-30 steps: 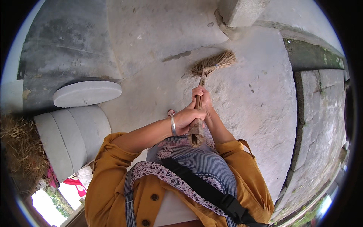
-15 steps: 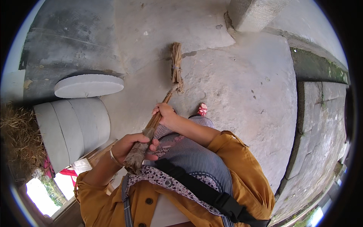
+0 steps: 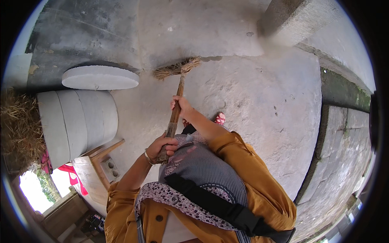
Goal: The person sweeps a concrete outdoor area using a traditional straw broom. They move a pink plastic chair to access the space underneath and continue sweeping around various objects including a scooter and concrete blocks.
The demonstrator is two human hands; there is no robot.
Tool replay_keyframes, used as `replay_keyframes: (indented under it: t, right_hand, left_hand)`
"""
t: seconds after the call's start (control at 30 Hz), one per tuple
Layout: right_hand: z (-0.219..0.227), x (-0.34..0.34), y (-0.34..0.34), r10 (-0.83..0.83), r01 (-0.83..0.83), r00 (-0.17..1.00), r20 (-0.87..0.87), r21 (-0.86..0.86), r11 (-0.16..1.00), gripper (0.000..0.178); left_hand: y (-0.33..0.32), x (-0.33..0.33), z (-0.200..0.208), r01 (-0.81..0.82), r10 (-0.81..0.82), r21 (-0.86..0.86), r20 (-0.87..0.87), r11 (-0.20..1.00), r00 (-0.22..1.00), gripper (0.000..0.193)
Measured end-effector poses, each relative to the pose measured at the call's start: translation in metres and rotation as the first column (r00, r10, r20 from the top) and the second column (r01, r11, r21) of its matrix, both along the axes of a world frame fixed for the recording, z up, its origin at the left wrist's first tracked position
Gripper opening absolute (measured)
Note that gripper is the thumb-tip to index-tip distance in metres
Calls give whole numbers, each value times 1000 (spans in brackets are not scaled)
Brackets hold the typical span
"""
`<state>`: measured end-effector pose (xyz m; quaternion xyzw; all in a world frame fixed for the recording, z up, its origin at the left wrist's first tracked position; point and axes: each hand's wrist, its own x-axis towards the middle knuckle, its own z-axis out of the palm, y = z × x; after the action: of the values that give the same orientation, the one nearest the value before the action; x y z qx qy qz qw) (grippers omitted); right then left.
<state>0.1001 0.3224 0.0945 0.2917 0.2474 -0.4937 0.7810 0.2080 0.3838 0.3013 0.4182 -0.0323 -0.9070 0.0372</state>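
A straw broom (image 3: 174, 116) slants down from my body to the concrete floor. Its brown bristle head (image 3: 177, 69) lies sideways across the floor, fanning out to the left. My left hand (image 3: 163, 146) is wrapped round the thick upper end of the handle, close to my apron (image 3: 206, 162). Farther down the handle, my right hand (image 3: 181, 106) grips it with curled fingers. Both hands are closed on the same broom, the right one nearer the bristles.
At left a large pale grey cylinder (image 3: 79, 121) lies on its side, with a round white slab (image 3: 100, 77) beyond it. Dry straw (image 3: 18, 125) is heaped at the left edge. A square pillar (image 3: 298, 20) stands at the far right; a dark drain gap (image 3: 320, 150) runs along the right.
The broom head has swung from pointing away to lying crosswise, its bristles now toward the left. Both hands have moved right along with the handle, keeping their hold.
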Motion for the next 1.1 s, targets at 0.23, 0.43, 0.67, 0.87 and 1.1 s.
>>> replay_keyframes:
  t: [0.23, 0.43, 0.67, 0.87, 1.1]
  right_hand:
    - [0, -56, 33, -198, 221, 956, -214, 89, 971, 13]
    - [15, -115, 62, -284, 410, 767, -576, 99, 907, 12]
    - [44, -94, 58, -249, 349, 762, -597, 55, 935, 10]
    - [106, -37, 47, -248, 283, 932, -264, 105, 953, 14]
    - [31, -75, 48, -317, 336, 917, -243, 41, 941, 15]
  left_hand:
    - [-7, -31, 5, 210, -209, 50, -24, 976, 978, 21]
    - [-18, -48, -34, 427, -407, 59, -212, 902, 889, 30]
    - [-21, -19, -4, 431, -432, -43, -169, 901, 886, 57]
    - [-23, 6, 94, 440, -440, -53, 23, 896, 898, 61]
    - [-29, -30, 14, 564, -563, -45, 37, 825, 826, 57]
